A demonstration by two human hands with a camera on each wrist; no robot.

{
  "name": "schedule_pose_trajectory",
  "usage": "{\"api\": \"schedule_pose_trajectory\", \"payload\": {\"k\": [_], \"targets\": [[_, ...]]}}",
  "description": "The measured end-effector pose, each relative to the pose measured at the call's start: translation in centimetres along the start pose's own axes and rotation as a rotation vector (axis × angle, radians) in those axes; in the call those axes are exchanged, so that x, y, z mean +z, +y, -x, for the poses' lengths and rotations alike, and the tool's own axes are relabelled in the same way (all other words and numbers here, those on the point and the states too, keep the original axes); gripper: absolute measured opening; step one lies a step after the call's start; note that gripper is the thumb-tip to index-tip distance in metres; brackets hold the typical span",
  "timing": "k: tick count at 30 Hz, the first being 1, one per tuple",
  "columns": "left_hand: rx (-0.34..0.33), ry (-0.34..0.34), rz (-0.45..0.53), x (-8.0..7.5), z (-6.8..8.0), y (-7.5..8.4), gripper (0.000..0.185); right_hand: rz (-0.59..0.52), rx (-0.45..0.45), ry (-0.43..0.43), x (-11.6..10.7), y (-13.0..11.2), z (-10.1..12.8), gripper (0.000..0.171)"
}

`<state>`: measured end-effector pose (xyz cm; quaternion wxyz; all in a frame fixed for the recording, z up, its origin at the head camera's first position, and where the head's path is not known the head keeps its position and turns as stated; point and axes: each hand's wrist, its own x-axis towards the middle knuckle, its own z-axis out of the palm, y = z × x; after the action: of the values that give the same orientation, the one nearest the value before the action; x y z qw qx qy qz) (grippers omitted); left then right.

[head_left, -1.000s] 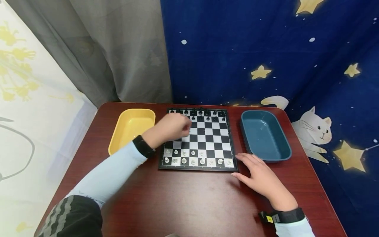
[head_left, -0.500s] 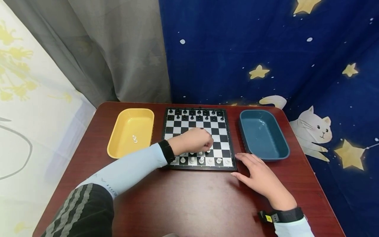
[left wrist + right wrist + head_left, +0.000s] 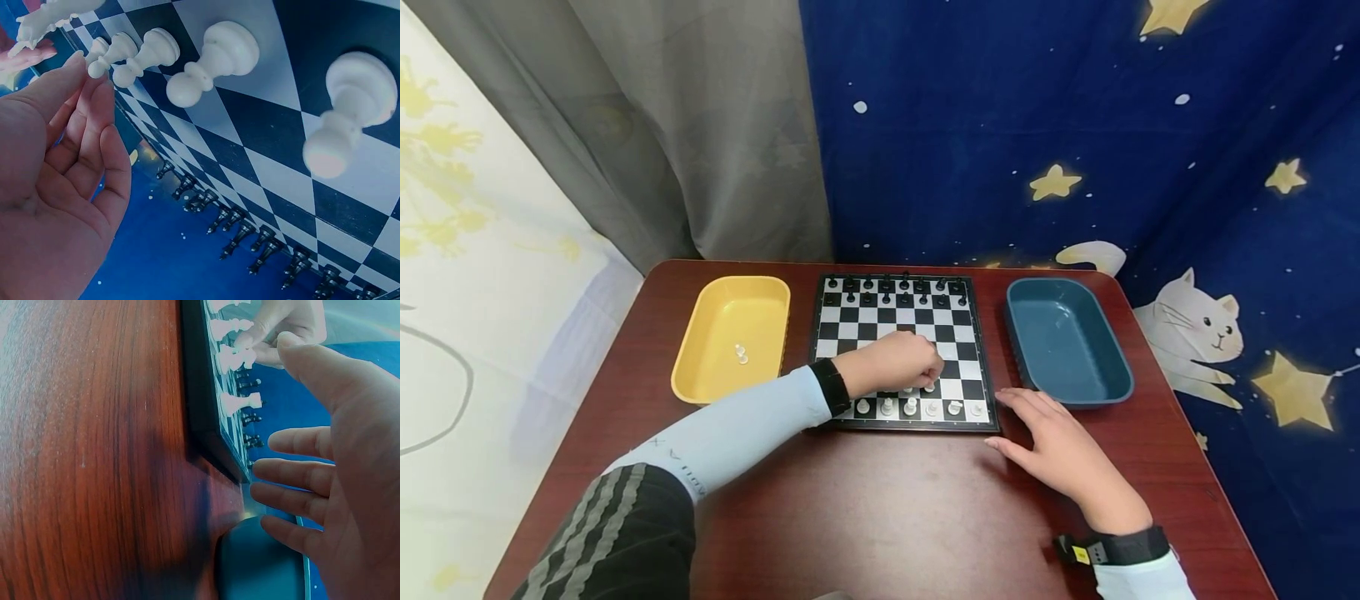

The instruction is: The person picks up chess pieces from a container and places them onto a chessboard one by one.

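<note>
One black-and-white chequered chessboard (image 3: 895, 321), one yellow plastic tray (image 3: 700, 367), one dark blue plastic tray (image 3: 1120, 379), two hands.

The board (image 3: 895, 350) is black-and-white chequered, with white men (image 3: 932, 408) at its 6 o'clock edge and black men (image 3: 904, 287) at 12. A yellow tray (image 3: 700, 350) lies at 9 (one white piece (image 3: 741, 353) inside), a dark teal tray (image 3: 1067, 342) at 3, on a red-brown wood-grain table (image 3: 880, 517).

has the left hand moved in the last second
Yes. The left hand came toward the person along the chessboard, from the far left squares to the white pawns in the near rows.
</note>
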<state>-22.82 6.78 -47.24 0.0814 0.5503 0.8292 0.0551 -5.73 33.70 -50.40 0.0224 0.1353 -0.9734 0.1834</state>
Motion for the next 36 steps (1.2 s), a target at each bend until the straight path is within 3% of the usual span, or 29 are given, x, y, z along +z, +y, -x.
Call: {"api": "schedule_pose_trajectory", "payload": {"k": [12,18,23,28,32,36], "targets": [[-0.039,-0.002,0.0,-0.2,1.1,-0.5,0.009,-0.003,-0.012,-0.013,0.3,-0.4,-1.0,0.075],[-0.076,0.054,0.004,-1.3,3.2,-1.5,0.012,-0.004,-0.01,-0.018,0.4,-0.5,-1.2,0.075],[-0.168,0.151,0.035,-3.0,6.7,-3.7,0.01,0.003,-0.015,-0.013,0.3,-0.4,-1.2,0.075],[-0.306,0.237,0.073,-4.6,11.7,-6.7,0.012,0.01,-0.006,-0.012,0.0,-0.3,-0.8,0.073],[-0.457,0.238,0.086,-5.1,16.3,-9.3,0.009,0.007,-0.003,-0.019,-0.1,-0.2,-0.8,0.073],[-0.587,0.204,0.105,-4.3,20.2,-11.4,0.006,0.008,-0.011,-0.02,0.1,-0.2,-0.9,0.074]]}}
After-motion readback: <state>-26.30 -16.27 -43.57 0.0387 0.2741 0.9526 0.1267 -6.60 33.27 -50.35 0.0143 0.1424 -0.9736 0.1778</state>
